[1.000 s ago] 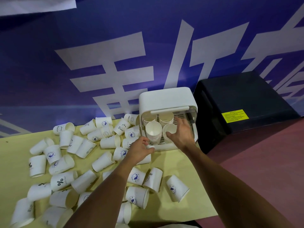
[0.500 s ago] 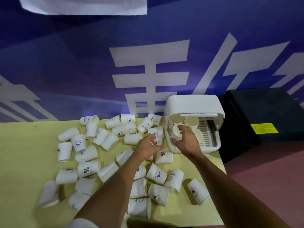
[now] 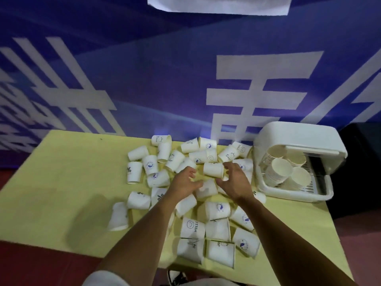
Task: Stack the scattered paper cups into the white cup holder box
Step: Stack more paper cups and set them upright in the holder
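While reaching across tipped paper cups strewn over the near yellow table, hovering low with left hand and right hand, both loosely spread, gripping nothing. Between them, one cup; just beside right fingertips, second cup. Farther right, white box, open-fronted, holding stacks of cups.

A pale yellow table stands against a blue banner printed with large white characters. A white sheet lies over the banner at the top of the view. A black box sits just beside the table's right end. The floor is dark red. A black-and-white shoe shows below the table's near edge.
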Action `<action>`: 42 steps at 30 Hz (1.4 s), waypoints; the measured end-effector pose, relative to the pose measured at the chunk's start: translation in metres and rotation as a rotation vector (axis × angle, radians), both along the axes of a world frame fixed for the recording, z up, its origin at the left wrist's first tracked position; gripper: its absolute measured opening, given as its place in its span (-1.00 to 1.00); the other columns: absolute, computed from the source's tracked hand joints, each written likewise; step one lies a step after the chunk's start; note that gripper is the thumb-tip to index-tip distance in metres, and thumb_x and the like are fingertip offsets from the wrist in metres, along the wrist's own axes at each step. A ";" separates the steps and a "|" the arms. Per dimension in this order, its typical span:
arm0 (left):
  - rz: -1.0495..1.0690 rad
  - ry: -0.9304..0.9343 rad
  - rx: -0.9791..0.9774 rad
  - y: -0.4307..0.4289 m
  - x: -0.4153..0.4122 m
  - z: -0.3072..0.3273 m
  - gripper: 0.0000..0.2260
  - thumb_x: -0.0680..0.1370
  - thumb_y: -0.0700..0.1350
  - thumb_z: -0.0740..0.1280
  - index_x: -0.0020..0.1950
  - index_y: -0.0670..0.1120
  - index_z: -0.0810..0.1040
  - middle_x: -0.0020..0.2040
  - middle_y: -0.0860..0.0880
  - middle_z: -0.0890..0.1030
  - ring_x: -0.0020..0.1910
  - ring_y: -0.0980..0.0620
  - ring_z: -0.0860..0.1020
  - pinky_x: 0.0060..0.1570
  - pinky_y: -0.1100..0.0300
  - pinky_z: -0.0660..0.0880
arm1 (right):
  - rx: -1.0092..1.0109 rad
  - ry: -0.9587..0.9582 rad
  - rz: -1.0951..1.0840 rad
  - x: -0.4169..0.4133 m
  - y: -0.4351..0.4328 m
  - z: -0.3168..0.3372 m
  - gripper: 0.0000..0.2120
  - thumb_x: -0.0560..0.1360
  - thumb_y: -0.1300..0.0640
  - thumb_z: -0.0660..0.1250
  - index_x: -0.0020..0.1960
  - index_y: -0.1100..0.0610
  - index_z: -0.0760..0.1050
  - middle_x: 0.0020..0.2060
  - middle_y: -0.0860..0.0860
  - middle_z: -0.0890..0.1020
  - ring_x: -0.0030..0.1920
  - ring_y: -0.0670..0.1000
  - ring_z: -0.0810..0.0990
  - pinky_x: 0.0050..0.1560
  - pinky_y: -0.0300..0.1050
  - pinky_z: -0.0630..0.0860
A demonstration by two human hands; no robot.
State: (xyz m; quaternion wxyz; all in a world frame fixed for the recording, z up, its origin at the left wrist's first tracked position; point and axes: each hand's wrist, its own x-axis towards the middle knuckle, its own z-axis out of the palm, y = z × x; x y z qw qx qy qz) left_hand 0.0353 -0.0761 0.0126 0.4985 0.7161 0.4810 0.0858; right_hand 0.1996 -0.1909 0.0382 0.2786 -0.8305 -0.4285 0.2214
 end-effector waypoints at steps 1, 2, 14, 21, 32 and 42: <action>0.033 0.001 0.002 0.001 -0.011 0.001 -0.58 0.43 0.00 0.56 0.20 -0.03 0.50 0.07 0.02 0.56 -0.10 0.12 0.51 -0.23 0.39 0.44 | 0.004 0.009 0.033 -0.007 0.007 -0.001 -0.40 0.44 0.01 0.48 0.42 0.12 0.40 0.29 0.09 0.51 0.25 0.11 0.53 0.22 0.06 0.51; 0.074 0.006 0.000 0.002 -0.021 0.002 -0.58 0.43 -0.02 0.55 0.21 -0.05 0.50 0.08 0.00 0.56 -0.10 0.12 0.51 -0.29 0.44 0.42 | 0.007 0.023 0.065 -0.014 0.015 -0.002 -0.40 0.44 0.02 0.48 0.42 0.13 0.40 0.30 0.08 0.51 0.25 0.11 0.53 0.23 0.08 0.51; 0.453 0.072 -0.029 0.009 -0.162 -0.018 -0.59 0.40 -0.05 0.57 0.19 -0.03 0.53 0.09 0.02 0.59 0.08 0.03 0.56 0.00 0.25 0.44 | -0.067 0.085 0.419 -0.116 0.082 -0.031 -0.40 0.44 0.01 0.49 0.41 0.15 0.40 0.28 0.11 0.50 0.23 0.13 0.56 0.21 0.02 0.51; 0.539 0.043 -0.057 0.030 -0.211 -0.033 -0.61 0.40 -0.07 0.56 0.16 -0.06 0.54 0.05 0.03 0.58 -0.04 0.08 0.56 -0.07 0.28 0.43 | -0.106 0.075 0.489 -0.172 0.120 -0.046 -0.40 0.44 0.05 0.49 0.42 0.15 0.42 0.28 0.11 0.53 0.25 0.10 0.55 0.23 -0.03 0.49; 0.554 0.172 -0.037 0.061 -0.255 -0.079 -0.55 0.36 -0.09 0.58 0.21 -0.12 0.58 0.11 -0.13 0.57 -0.01 -0.09 0.60 0.09 0.10 0.54 | -0.190 -0.034 0.595 -0.228 0.153 -0.077 -0.41 0.44 0.03 0.47 0.40 0.22 0.44 0.24 0.17 0.57 0.22 0.16 0.55 0.25 -0.03 0.46; 0.513 0.187 -0.125 0.061 -0.265 -0.111 -0.34 0.21 0.20 0.46 0.27 0.00 0.50 0.10 -0.09 0.59 -0.01 -0.06 0.61 0.09 0.01 0.58 | -0.285 -0.202 0.661 -0.250 0.161 -0.101 -0.30 0.42 -0.06 0.46 0.46 0.16 0.32 0.26 0.14 0.51 0.25 0.18 0.47 0.26 0.01 0.38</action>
